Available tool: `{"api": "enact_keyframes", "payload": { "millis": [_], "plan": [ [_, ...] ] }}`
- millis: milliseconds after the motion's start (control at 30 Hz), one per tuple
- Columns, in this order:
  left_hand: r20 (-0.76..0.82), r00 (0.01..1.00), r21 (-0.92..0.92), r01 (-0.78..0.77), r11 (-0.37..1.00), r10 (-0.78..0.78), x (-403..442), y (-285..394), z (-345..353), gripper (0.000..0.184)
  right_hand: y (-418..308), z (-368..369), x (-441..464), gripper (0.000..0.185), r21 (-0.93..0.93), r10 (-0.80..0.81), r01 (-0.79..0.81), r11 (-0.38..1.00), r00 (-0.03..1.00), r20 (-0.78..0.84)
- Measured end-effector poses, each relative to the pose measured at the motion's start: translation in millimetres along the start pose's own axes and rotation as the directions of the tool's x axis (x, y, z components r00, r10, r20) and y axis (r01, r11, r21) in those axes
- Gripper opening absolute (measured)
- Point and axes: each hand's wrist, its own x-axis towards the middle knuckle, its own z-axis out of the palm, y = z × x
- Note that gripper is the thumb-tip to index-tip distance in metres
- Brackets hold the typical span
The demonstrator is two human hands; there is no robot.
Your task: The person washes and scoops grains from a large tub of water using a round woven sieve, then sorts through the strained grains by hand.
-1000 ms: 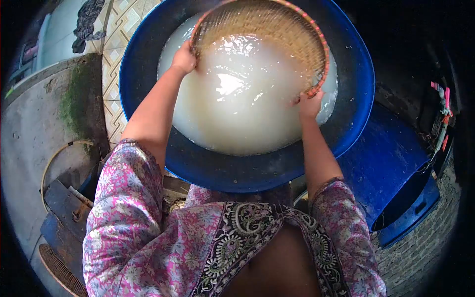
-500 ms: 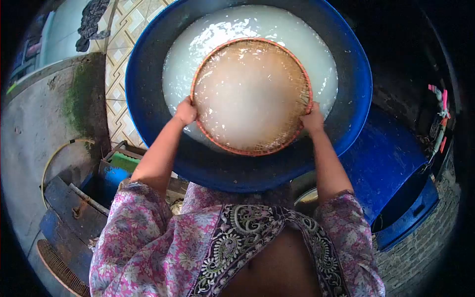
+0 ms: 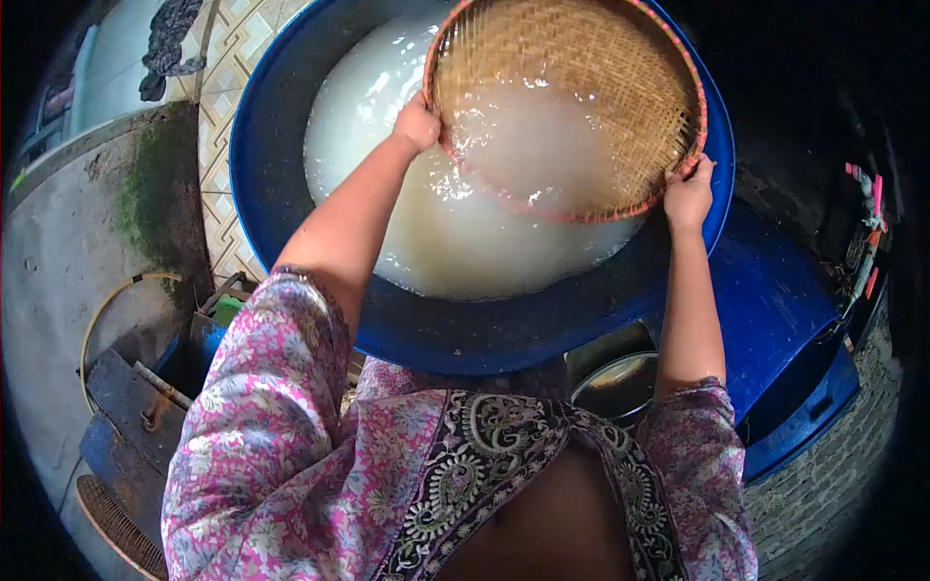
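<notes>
A round woven bamboo sieve (image 3: 630,87) with a reddish-bound rim is tilted over a large blue tub (image 3: 455,344). Its near edge dips into cloudy, whitish water (image 3: 465,252), and its far side stands higher. My left hand (image 3: 418,124) is closed on the rim at the sieve's left. At the lower right of the rim, my right hand (image 3: 690,194) grips it with the fingers wrapped round. Murky water covers part of the weave, so I cannot tell whether anything lies under it.
A blue barrel (image 3: 746,300) lies on its side at the right. Below the tub sits a round metal-rimmed vessel (image 3: 620,382). On the left are a worn box-like piece (image 3: 136,407), a curved yellow hose (image 3: 92,329) and another woven basket (image 3: 121,523) on the floor.
Both hands have carried the sieve away from me and to the right. It was nearly level in the water; now its far side is raised and bare weave shows.
</notes>
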Motion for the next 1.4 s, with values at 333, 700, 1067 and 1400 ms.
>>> {"api": "enact_keyframes", "payload": {
  "millis": [333, 700, 1067, 1400],
  "plan": [
    [-0.114, 0.986, 0.204, -0.099, 0.974, 0.124, 17.5, -5.2, -65.5, 0.031, 3.3, 89.2, -48.1, 0.041, 0.32, 0.169, -0.151, 0.935, 0.985, -0.031],
    [-0.002, 0.984, 0.347, 0.17, 0.923, -0.18, -67.8, -119.6, -79.3, 0.034, 18.4, 128.0, -114.8, 0.037, 0.184, 0.198, -0.282, 0.942, 0.906, 0.374],
    [0.122, 0.98, 0.168, 0.138, 0.976, -0.159, -105.4, -68.3, -20.7, 0.035, 22.6, 36.8, -43.2, 0.041, -0.121, 0.091, -0.045, 0.992, 0.91, 0.404],
    [0.013, 0.996, -0.013, 0.083, 0.996, -0.083, -9.9, -18.0, 7.0, 0.034, -1.2, 4.3, 3.9, 0.037, -0.054, -0.015, 0.016, 0.998, 1.0, 0.021]
  ]
}}
